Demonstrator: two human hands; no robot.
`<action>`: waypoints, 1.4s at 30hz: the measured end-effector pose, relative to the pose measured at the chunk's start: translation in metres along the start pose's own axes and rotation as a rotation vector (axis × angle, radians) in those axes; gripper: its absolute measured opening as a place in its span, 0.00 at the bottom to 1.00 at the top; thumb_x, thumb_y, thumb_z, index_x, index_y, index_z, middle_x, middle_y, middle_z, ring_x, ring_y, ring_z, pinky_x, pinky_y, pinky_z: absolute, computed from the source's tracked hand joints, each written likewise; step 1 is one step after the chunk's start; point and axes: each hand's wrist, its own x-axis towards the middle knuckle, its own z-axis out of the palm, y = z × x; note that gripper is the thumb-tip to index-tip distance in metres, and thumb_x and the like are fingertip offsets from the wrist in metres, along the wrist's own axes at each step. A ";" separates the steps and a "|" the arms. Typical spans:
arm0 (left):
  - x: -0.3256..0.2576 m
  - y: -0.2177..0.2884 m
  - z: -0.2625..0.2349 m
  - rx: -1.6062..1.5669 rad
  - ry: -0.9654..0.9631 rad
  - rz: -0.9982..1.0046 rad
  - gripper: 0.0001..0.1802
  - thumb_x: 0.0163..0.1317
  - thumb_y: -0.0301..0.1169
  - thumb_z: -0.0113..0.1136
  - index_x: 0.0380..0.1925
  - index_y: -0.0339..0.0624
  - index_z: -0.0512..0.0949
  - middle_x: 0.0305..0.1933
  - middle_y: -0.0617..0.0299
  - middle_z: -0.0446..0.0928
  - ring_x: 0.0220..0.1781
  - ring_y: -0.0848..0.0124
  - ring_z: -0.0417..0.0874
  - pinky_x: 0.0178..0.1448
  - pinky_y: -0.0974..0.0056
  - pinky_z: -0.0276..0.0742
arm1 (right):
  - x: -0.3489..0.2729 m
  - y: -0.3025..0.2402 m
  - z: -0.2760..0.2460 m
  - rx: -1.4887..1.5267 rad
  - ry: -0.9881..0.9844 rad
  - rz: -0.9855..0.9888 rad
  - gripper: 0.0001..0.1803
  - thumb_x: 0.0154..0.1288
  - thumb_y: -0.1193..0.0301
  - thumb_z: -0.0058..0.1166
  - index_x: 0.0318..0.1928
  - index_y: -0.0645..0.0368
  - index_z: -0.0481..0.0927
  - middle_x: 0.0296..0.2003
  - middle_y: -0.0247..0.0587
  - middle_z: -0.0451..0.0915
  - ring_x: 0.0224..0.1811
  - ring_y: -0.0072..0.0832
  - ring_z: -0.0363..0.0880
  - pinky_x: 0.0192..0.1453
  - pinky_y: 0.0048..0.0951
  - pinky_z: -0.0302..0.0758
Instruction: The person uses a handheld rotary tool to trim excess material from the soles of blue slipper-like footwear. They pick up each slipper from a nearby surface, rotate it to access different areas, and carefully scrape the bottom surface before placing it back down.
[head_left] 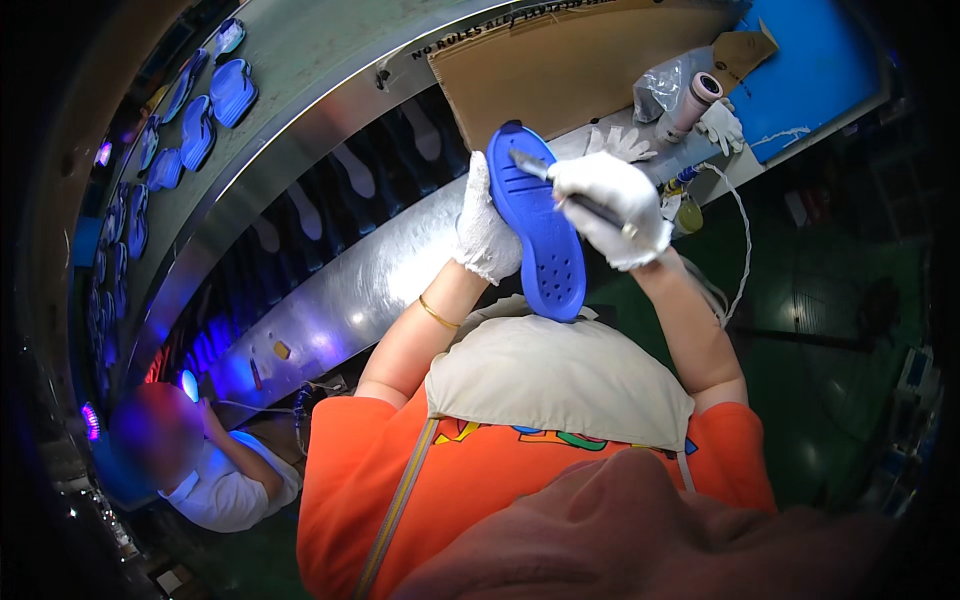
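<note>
A blue shoe sole (548, 225) is held up in front of my chest, with slots across its upper part and round holes toward its lower end. Gripping its left edge is my gloved left hand (487, 228), fingers closed around the side. My right hand (612, 205), also in a white glove, is closed on a brush (530, 163) with a dark handle. The brush's tip rests against the slotted part of the sole. Motion blurs the right hand slightly. The sole's lower end reaches my pale apron (555, 375).
Stacked blue soles (200, 130) lie on the conveyor belt (300, 60) at left. Pale sole shapes sit in a dark rack (350, 170). Beyond my hands stand cardboard (570, 75), a pink bottle (697, 100) and spare gloves (722, 126). Another person (225, 480) works at lower left.
</note>
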 end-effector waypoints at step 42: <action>-0.037 -0.020 -0.023 -0.007 -0.014 -0.354 0.46 0.58 0.70 0.35 0.54 0.38 0.68 0.43 0.48 0.77 0.42 0.57 0.81 0.50 0.54 0.79 | -0.089 -0.026 0.038 0.491 0.242 0.539 0.05 0.56 0.82 0.59 0.34 0.62 0.78 0.34 0.42 0.82 0.33 0.22 0.80 0.40 0.23 0.79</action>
